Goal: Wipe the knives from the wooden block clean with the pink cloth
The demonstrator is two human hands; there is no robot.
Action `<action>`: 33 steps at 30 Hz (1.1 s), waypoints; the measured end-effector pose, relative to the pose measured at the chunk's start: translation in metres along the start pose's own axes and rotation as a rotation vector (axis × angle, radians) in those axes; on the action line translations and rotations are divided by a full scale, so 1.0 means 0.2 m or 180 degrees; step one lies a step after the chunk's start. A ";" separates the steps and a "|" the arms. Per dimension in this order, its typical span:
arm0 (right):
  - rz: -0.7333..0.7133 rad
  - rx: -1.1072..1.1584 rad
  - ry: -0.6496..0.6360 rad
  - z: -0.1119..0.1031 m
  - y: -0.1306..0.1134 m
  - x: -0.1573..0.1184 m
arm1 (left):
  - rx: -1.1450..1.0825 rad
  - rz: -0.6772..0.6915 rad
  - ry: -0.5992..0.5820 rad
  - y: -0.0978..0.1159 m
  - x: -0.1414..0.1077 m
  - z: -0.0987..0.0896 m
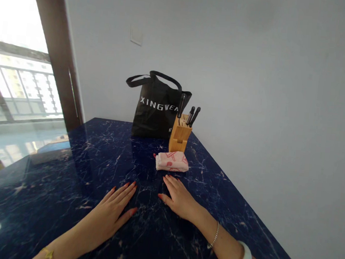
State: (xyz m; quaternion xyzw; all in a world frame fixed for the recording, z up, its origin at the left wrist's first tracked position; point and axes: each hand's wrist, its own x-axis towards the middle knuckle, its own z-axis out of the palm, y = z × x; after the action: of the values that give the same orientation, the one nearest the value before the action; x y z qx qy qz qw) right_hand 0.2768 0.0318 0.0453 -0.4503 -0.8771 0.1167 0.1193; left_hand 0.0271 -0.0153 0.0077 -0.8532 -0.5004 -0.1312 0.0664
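Note:
My left hand (112,211) lies flat on the dark blue marble countertop (139,231), fingers spread and holding nothing. My right hand (178,198) rests on the same surface, also empty, with its fingertips a short way in front of a folded pink-and-white cloth (172,161). Just behind the cloth stands a bamboo knife block (179,135) with several dark-handled knives. Neither hand touches the cloth or the block. A black tote bag (155,114) printed with white letters stands upright behind the block.
A pale wall (267,113) runs along the counter's right side and behind it. A bright glass window or balcony door (19,84) with a dark frame lies to the left. A light patch reflects on the glossy counter near the left.

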 end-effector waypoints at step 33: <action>0.0003 -0.0021 -0.0010 -0.01 -0.01 0.00 | -0.0104 -0.0004 0.0065 0.01 0.00 -0.02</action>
State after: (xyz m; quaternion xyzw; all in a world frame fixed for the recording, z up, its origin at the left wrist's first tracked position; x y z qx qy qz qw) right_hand 0.2768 0.0305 0.0465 -0.4510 -0.8775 0.1144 0.1164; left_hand 0.0278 -0.0175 0.0106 -0.8525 -0.4980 -0.1482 0.0574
